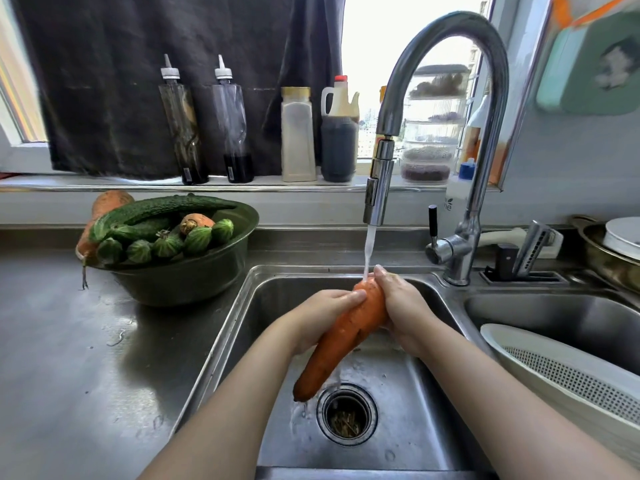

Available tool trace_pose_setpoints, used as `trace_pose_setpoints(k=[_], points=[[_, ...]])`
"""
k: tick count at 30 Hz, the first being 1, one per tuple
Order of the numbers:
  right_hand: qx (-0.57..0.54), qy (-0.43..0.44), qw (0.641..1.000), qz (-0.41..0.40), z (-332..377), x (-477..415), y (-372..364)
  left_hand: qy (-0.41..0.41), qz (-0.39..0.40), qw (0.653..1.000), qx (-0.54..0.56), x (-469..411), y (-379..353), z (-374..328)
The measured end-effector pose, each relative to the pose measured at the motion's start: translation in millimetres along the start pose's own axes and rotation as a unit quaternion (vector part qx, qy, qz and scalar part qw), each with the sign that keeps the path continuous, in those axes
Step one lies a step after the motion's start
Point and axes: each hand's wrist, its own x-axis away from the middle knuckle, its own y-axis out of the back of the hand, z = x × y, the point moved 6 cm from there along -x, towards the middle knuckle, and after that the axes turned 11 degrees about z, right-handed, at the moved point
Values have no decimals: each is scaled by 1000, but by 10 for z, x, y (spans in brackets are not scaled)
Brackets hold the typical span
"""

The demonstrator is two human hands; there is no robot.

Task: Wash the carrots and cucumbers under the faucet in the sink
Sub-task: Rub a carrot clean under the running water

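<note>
A long orange carrot (341, 341) slants over the steel sink (242, 306), thick end up under the running stream from the faucet (379, 188). My left hand (323, 311) grips the carrot's upper left side. My right hand (401, 306) wraps its thick end from the right, fingertips at the water. The carrot's thin tip hangs near the drain (346, 414). A dark green bowl (194, 271) on the counter to the left holds several cucumbers (162, 209) and carrots (195, 221).
A white colander (554, 368) lies in the second basin at the right. Bottles (181, 123) and jars line the windowsill behind. A knife block slot and pans stand at the far right. The wet steel counter (86, 358) spreads to the left.
</note>
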Motion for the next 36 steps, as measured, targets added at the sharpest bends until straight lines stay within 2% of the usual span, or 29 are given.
trace_pose_setpoints(k=[6,9,13,15,18,21,25,31,33,36], points=[[19,-16,998,53,-9,57,-60,-15,-132,981,-139,3,137,-61],[5,-26,1000,-6,-36,40,-77,21,-105,984,-140,-42,159,18],[-11,-77,991,-107,-89,35,54,75,14,990,-119,-33,68,136],[-32,-86,991,-95,-97,33,81,64,19,989,-134,-36,75,141],[-81,-55,995,-8,-12,51,28,25,-8,996,-90,-56,163,133],[-30,-23,998,49,39,81,-8,-10,-7,997,-83,-36,164,84],[-24,-16,1000,-3,14,45,35,6,-2,996,-87,-34,118,74],[-15,9,995,-100,52,26,238,31,61,991,-119,-61,83,142],[-27,1,995,-95,42,26,263,17,42,992,-117,-83,33,120],[-94,-17,995,-20,16,24,199,-6,-16,992,-126,-128,-35,58]])
